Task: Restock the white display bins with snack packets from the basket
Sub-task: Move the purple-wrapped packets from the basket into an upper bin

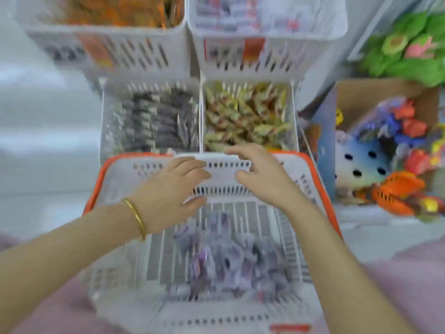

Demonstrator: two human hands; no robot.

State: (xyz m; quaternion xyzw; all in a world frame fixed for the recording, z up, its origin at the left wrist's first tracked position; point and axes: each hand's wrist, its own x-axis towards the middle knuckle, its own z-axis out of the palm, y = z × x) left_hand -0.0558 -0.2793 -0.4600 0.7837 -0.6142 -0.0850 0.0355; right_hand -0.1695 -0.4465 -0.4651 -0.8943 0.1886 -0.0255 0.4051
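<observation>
Head view, right hand (261, 175) over basket (222, 177) rim

Both forearms (72, 239) are bare. A thin gold bangle (136, 216) circles the wrist of the left hand (168, 191). Pale pink fabric (43, 307), blurred, shows at the lower edges.

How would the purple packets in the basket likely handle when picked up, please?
The purple packets look small and crumpled, so probably light and floppy. They lie in a loose heap in the basket, so lifting one may shift its neighbours.
</observation>
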